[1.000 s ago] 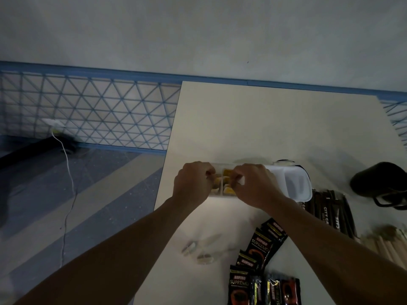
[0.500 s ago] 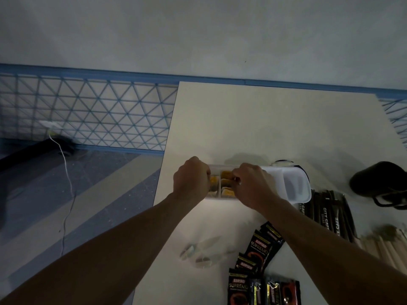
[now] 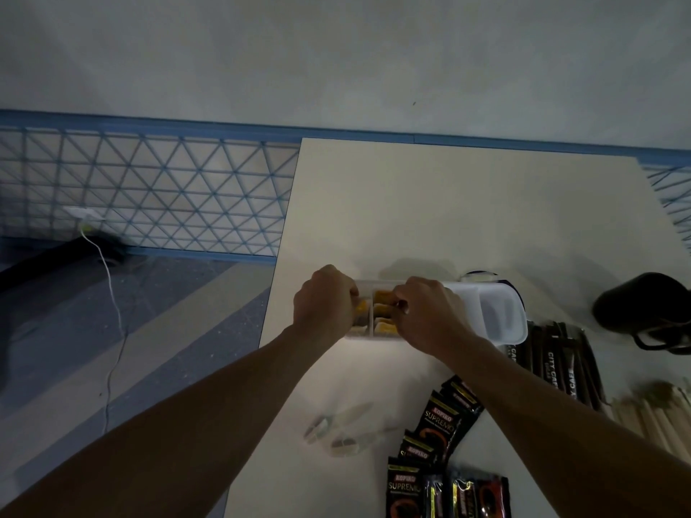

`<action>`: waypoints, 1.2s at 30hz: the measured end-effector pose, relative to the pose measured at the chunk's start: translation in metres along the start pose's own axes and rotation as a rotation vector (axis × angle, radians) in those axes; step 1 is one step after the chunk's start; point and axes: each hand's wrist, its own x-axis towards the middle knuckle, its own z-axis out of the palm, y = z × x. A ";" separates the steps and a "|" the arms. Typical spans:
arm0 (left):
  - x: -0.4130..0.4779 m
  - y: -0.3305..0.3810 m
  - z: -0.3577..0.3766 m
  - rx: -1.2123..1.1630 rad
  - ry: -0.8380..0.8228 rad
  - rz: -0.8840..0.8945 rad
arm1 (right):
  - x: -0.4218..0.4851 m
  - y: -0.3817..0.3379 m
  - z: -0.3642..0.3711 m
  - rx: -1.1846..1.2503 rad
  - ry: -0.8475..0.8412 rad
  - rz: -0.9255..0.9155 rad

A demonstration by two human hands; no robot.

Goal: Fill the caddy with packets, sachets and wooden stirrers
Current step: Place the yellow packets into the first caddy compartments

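Little had shifted since the earlier frames: both hands stayed at the caddy [image 3: 503, 315], the left hand [image 3: 324, 305] edging slightly towards the far side. The white caddy lay lengthwise near the left edge of the table [image 3: 448, 203]. The left hand's fingers were curled over its left end, though what they gripped was hidden. The right hand [image 3: 430, 317] had its fingertips curled onto the yellow sachets [image 3: 383, 296] in the middle compartment, pinching them. The right-end compartment looked unfilled. Black stick sachets [image 3: 561, 362] lay just beside the caddy's right end, and wooden stirrers [image 3: 658, 420] near the right edge. Black Kopiko packets [image 3: 441, 424] lay fanned towards the near edge, with clear plastic pieces [image 3: 344, 431] to their left. A black mug [image 3: 643, 306] sat at the right edge.
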 end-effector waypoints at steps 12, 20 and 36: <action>0.000 -0.001 0.000 0.008 0.016 -0.013 | 0.001 0.002 0.002 0.021 0.017 0.018; 0.004 -0.001 0.001 0.003 -0.012 -0.006 | 0.004 0.001 -0.001 0.054 0.071 0.020; 0.003 -0.005 -0.003 -0.064 0.127 0.072 | 0.003 0.002 0.000 0.079 0.116 0.028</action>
